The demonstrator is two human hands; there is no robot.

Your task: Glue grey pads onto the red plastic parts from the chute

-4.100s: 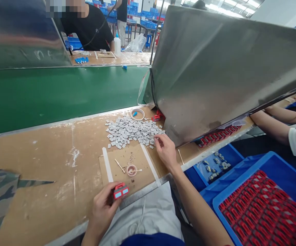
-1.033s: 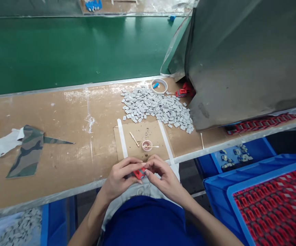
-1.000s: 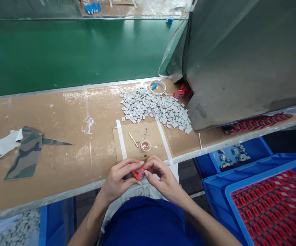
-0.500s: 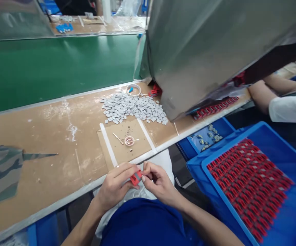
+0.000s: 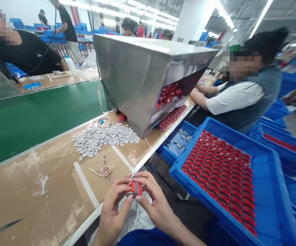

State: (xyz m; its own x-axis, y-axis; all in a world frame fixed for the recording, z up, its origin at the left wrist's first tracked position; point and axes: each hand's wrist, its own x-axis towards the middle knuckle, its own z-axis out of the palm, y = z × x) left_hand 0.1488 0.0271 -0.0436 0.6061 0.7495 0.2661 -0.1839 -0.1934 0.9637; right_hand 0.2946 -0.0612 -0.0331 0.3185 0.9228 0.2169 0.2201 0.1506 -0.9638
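A small red and grey part (image 5: 135,189) is pinched between both hands, just off the table's front edge. My left hand (image 5: 115,203) grips its left side, thumb below and fingers above. Around its right side close the thumb and fingers of my right hand (image 5: 151,196). Beyond the hands, a small cup (image 5: 105,170) with a stick in it stands on a cardboard sheet (image 5: 119,162), beside a wooden stick (image 5: 94,172). Farther back lies a heap of small grey squares (image 5: 104,137), with a tape roll (image 5: 103,121) behind it.
A large metal hopper (image 5: 134,71) holding red parts stands on the table. To the right, a blue crate (image 5: 268,177) carries rows of red parts, with a smaller blue bin (image 5: 173,145) beside it. A co-worker (image 5: 240,92) sits beyond the crate; another person (image 5: 27,48) is at back left.
The view has tilted up and turned right, showing co-workers and the hopper's opening. My right hand has moved from the part's edge to wrap its right side, and the part has turned.
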